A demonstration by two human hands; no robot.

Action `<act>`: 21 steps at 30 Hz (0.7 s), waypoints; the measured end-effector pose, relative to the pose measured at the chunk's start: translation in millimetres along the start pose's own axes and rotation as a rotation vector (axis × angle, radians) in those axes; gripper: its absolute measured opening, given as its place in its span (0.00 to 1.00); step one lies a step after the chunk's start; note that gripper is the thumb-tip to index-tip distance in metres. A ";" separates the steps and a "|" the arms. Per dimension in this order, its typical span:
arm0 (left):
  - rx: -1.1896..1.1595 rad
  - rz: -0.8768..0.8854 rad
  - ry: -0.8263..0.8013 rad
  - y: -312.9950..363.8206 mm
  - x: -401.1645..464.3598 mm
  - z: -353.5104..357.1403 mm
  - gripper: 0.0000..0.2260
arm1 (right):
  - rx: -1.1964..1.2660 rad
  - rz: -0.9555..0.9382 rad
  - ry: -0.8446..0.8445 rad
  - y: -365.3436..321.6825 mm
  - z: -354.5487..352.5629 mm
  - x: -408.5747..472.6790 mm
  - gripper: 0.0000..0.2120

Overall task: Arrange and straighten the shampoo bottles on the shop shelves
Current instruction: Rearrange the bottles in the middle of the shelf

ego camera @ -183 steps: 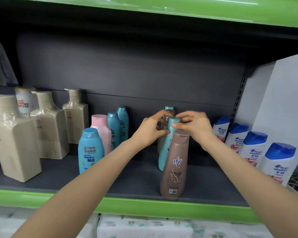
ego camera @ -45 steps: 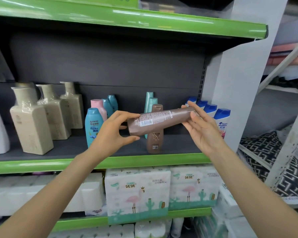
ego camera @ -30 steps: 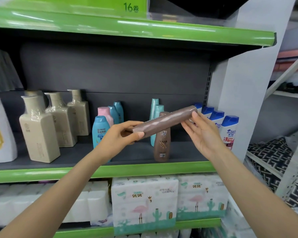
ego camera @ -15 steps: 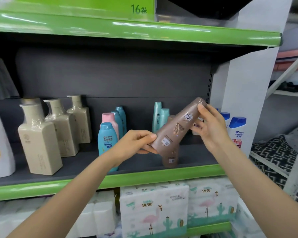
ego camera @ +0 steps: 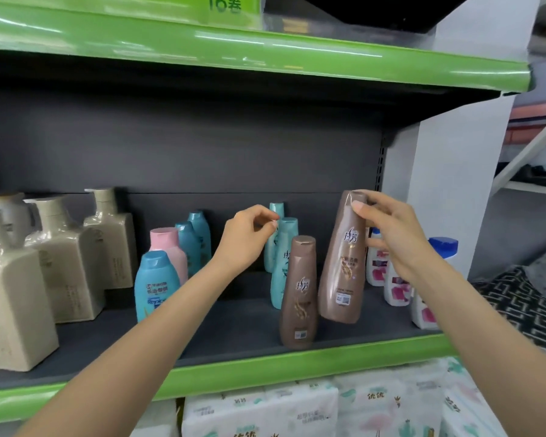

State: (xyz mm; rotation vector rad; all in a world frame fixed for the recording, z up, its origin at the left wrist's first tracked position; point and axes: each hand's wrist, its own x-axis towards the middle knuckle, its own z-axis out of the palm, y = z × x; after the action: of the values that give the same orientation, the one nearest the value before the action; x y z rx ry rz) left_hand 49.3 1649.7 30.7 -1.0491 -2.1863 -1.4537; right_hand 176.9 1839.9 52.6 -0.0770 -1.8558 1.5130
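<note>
shelf (ego camera: 234, 329) dark deck, green front edge | beige pump bottles (ego camera: 60, 263) far left | held brown bottle (ego camera: 344, 260) upright, just right of standing brown bottle (ego camera: 298, 294), base low over deck, contact unclear | right hand (ego camera: 388, 238) fingers pinching its cap | left hand (ego camera: 246, 238) loosely curled, holding nothing, before teal bottles (ego camera: 284, 247)

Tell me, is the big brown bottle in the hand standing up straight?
Not quite. The big brown bottle leans slightly, cap end up, gripped near its cap by the right hand. Whether its base touches the shelf is unclear.
</note>
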 end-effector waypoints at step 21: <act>-0.144 -0.275 -0.237 -22.8 64.6 25.5 0.04 | 0.043 0.020 -0.349 112.6 59.3 138.4 0.13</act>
State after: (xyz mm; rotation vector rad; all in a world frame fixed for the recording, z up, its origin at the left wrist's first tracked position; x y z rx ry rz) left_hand -7.8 1693.4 44.1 -1.0469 -2.5063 -1.7030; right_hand -1.2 1890.7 20.0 0.2020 -2.0942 1.6611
